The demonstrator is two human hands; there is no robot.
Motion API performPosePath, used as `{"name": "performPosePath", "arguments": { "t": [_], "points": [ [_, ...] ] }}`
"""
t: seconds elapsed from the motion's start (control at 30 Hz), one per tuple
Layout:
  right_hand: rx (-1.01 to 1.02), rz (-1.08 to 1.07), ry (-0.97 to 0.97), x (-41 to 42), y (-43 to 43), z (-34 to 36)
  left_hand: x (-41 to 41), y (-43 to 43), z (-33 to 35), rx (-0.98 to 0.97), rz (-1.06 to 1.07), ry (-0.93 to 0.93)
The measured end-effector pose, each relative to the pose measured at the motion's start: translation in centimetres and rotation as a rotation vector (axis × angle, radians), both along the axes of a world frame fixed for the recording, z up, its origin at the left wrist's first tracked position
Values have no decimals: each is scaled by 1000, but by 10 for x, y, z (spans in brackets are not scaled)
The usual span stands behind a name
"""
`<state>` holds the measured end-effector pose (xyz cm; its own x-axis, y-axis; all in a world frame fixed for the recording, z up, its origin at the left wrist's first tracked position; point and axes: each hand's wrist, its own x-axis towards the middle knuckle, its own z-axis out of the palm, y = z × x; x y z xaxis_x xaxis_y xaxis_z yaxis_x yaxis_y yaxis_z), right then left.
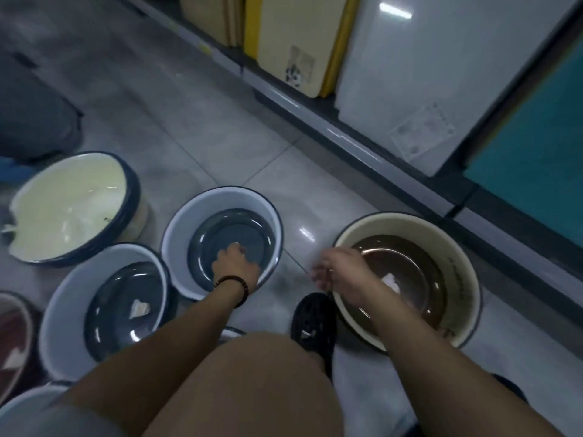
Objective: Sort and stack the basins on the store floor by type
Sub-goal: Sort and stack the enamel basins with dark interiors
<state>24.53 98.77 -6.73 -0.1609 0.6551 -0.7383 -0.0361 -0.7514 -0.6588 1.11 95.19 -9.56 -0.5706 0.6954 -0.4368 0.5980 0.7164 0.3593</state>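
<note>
Sorting enamel basins on the grey tiled floor (220,146).
My left hand (235,263) reaches into the round white dark-rimmed basin (202,200), touching its nested grey basin (233,228); I cannot tell its grip. Right of it, my right hand (337,272) hangs relaxed, empty.

The maroon basin (14,339) is cut off at the left edge; the right hand (337,272) is blurred.

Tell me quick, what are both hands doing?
Left hand: down in the white basin; grip cannot be told.
Right hand: open, holding nothing.
</note>
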Motion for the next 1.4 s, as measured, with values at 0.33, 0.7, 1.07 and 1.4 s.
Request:
{"name": "performPosePath", "arguments": {
  "t": [0.33, 0.7, 1.07, 1.4],
  "points": [
    [-230, 52, -8, -137, -14, -64, -99, -41, -21, -93, 526, -195],
    [149, -83, -305, -116, -2, -44, -111, -44, 6, -22, 415, -205],
    [226, -98, -298, 63, 4, 57, -45, 19, 110, 226, 126, -572],
    [271, -477, -470, 223, -79, 43, 120, 34, 125, 215, -319, -379]
  ]
}}
